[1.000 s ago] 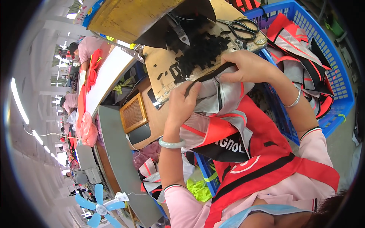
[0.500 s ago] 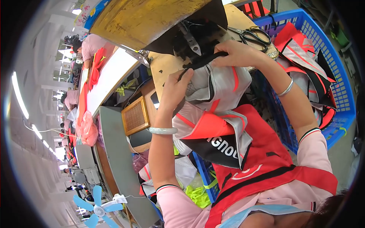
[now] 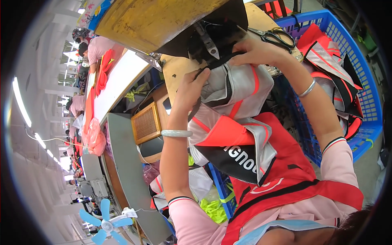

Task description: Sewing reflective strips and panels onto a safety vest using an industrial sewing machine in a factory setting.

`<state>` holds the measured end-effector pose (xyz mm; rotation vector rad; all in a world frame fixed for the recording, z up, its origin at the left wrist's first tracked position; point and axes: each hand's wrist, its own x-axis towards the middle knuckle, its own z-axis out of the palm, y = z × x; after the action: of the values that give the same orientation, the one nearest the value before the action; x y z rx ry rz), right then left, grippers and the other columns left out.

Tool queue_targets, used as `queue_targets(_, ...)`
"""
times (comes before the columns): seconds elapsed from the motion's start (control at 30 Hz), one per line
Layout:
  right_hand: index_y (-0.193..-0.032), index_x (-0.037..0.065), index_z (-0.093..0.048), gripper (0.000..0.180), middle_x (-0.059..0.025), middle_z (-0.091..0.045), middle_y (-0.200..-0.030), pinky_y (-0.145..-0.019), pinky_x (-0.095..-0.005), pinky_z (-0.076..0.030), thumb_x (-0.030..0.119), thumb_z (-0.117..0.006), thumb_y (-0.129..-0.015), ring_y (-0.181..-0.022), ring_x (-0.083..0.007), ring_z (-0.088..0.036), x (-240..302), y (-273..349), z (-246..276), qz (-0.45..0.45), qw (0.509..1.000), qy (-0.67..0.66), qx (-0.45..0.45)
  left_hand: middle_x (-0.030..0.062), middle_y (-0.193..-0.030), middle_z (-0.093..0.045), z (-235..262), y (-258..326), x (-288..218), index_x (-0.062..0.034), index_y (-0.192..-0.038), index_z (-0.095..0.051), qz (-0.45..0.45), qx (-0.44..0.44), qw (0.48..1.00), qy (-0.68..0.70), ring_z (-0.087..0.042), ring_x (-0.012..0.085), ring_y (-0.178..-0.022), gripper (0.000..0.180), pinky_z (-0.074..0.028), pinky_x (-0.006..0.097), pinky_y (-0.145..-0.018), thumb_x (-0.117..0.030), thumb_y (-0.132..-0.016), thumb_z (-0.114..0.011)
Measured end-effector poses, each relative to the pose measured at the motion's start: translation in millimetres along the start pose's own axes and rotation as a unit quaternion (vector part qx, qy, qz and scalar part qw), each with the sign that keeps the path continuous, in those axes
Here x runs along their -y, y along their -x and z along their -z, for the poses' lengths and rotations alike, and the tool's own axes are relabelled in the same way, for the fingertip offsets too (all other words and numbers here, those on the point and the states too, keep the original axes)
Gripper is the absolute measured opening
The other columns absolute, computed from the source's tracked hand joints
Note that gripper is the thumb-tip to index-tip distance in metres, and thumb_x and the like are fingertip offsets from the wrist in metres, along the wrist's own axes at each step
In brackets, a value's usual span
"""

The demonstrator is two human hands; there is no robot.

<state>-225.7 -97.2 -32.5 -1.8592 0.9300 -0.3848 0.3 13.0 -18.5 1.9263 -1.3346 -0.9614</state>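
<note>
Since a second ago, the left hand (image 3: 190, 87) and right hand (image 3: 255, 52) have carried the garment (image 3: 249, 87) forward, so its black edge now sits close to the tip of the pointed metal piece (image 3: 210, 47). Largest is the yellow metal panel (image 3: 163, 24), whose lower edge closes off the space ahead of the hands and leaves tight room there. Beneath it, the tan counter (image 3: 173, 67) shows a bare strip left of the left hand, while the garment hides much of its near edge. On the right, the blue basket (image 3: 370, 96), filled with similar grey, red and black pieces (image 3: 326, 61), stands near the right forearm and limits sideways room. The grey garment with red stripes spans both hands and drapes down over the red apron (image 3: 281, 141), its black lettered part lowest. Each grip is a narrow pinch: the left thumb presses the left end of the black edge, and the right thumb and fingers hold its right end. Smaller, the black-handled scissors (image 3: 281, 38) lie just beyond the right hand, toward the counter's right edge.
</note>
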Motion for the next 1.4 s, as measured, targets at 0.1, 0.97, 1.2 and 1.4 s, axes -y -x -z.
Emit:
queue_targets(0.1,-0.102,0.001,-0.065,0.052,-0.0034,-0.057,-0.069,-0.051,-0.0286,-0.038,0.044,-0.068,-0.073,-0.055,-0.0121,-0.046,0,-6,-3,-0.018,1.000,0.005,-0.008,0.0038,-0.079,-0.059,3,-6,6,0.0030,-0.105,-0.065,0.011,0.006,0.999,0.039,-0.051,0.0098,-0.067,0.044,-0.039,0.025,-0.058,-0.038,-0.090,-0.060)
queue_targets(0.97,-0.093,0.002,-0.059,0.027,-0.0074,-0.062,-0.082,-0.059,-0.0290,-0.048,0.026,-0.066,-0.084,-0.068,-0.0157,-0.061,-17,122,1,0.062,0.996,0.026,0.054,0.0104,-0.068,-0.057,-33,64,23,0.0019,-0.099,-0.060,-0.087,0.101,0.990,-0.036,-0.052,0.0157,-0.061,0.028,-0.043,0.031,-0.057,-0.026,-0.093,-0.056)
queue_targets(1.2,-0.099,0.007,-0.063,0.032,-0.0049,-0.062,-0.094,-0.069,-0.0331,-0.047,0.019,-0.073,-0.070,-0.080,-0.0224,-0.061,21,180,-54,0.318,0.903,0.286,-0.044,0.0213,-0.081,-0.059,-76,70,-6,0.0019,-0.108,-0.056,-0.153,0.116,0.981,-0.005,-0.058,0.0301,-0.072,0.025,-0.045,0.035,-0.068,-0.018,-0.094,-0.052)
queue_targets(1.4,-0.117,0.002,-0.054,0.042,-0.0115,-0.052,-0.115,-0.067,-0.0321,-0.043,0.015,-0.058,-0.078,-0.075,-0.0211,-0.055,12,189,-70,0.294,0.828,0.475,0.060,0.0260,-0.084,-0.058,-106,58,-23,0.0035,-0.097,-0.052,-0.266,0.250,0.930,-0.041,-0.057,0.0409,-0.078,0.025,-0.045,0.041,-0.070,-0.020,-0.090,-0.050)
